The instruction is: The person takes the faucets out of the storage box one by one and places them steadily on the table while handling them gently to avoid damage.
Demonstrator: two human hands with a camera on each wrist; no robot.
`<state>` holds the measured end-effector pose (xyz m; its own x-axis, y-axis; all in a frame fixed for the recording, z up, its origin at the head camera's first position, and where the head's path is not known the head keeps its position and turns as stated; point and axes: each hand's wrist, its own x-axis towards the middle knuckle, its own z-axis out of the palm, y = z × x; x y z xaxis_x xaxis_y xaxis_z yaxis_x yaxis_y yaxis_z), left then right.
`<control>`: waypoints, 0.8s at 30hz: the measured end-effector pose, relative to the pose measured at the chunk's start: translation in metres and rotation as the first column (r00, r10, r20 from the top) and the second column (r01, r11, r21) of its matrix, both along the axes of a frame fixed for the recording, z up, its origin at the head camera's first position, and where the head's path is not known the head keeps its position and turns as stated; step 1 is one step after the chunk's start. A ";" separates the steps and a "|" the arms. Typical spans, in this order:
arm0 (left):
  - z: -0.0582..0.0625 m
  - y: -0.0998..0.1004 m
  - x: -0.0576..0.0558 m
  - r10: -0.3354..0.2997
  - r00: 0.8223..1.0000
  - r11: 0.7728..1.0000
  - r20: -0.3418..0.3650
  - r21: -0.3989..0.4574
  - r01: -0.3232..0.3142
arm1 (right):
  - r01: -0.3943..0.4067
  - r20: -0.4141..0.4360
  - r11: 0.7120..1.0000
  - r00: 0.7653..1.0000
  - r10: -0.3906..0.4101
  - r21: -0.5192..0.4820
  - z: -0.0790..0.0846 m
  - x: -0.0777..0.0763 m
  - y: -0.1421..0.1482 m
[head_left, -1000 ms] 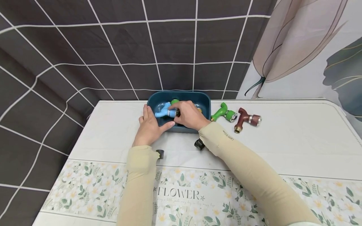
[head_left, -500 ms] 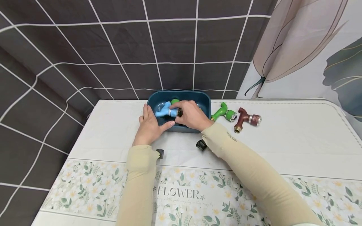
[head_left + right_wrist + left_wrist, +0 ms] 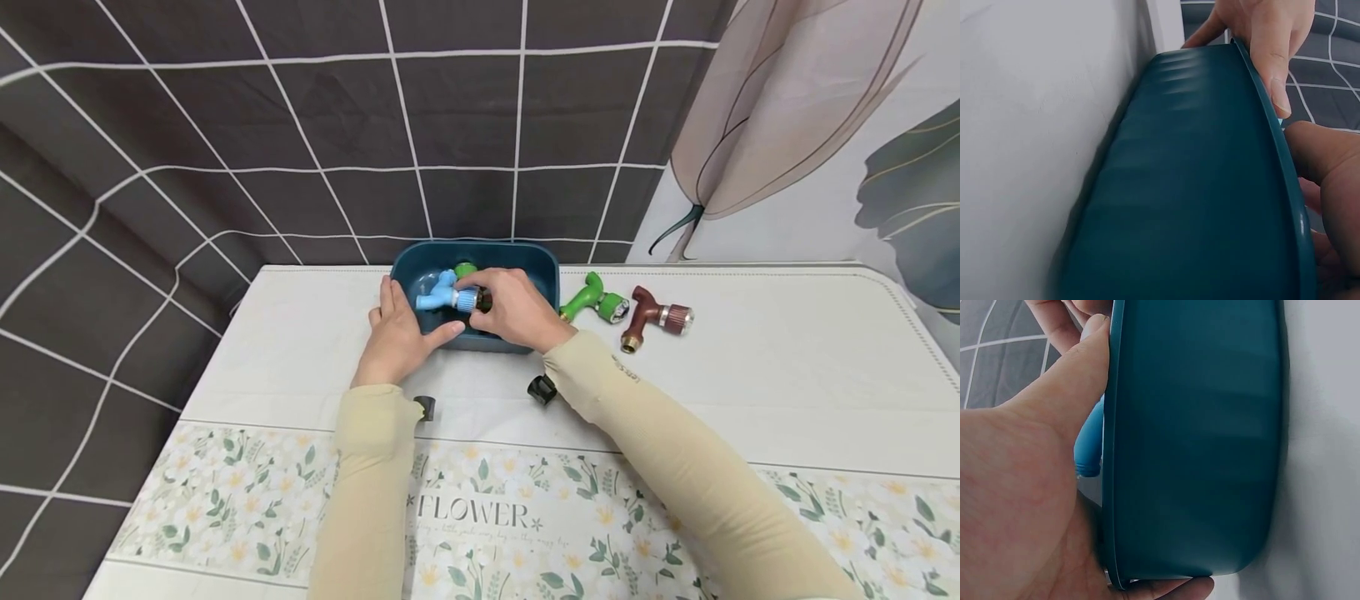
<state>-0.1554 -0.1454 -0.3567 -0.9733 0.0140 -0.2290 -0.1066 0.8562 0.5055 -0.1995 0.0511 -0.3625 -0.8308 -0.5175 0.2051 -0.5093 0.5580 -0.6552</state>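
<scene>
A blue faucet [image 3: 442, 296] with a ribbed knob lies over the inside of a dark teal plastic basin [image 3: 540, 260]. My right hand [image 3: 513, 308] pinches the dark end of its knob between thumb and fingers. My left hand [image 3: 393, 337] grips the basin's front left corner, its thumb along the front rim and its fingers against the left end wall. In the left wrist view, a blue part of the faucet [image 3: 1089, 447] shows past the rim beside my left thumb. A green piece [image 3: 465, 269] sits in the basin behind the faucet; my right hand hides part of the inside.
Right of the basin, a green faucet [image 3: 592, 298] and a dark red faucet [image 3: 651, 318] lie on the white tablecloth [image 3: 787, 350]. Behind the basin hangs a dark cloth with white grid lines [image 3: 465, 125]. A black wrist mount [image 3: 542, 389] sticks out from my right sleeve.
My right hand has shifted slightly to the right, drawing the blue faucet a little that way. My left hand and the basin stay put.
</scene>
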 end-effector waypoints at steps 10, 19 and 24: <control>-0.001 0.000 0.000 0.000 1.000 1.000 -0.003 0.002 0.000 | 0.002 -0.037 1.000 0.999 -0.003 -0.014 0.002 0.002 0.008; -0.001 0.000 0.000 0.001 1.000 1.000 -0.010 0.003 -0.001 | -0.005 -0.097 0.999 0.995 0.002 -0.035 0.002 0.005 0.016; -0.001 0.001 0.000 0.009 1.000 1.000 -0.008 0.003 -0.009 | -0.011 -0.097 0.999 0.995 0.007 -0.045 0.006 0.007 0.022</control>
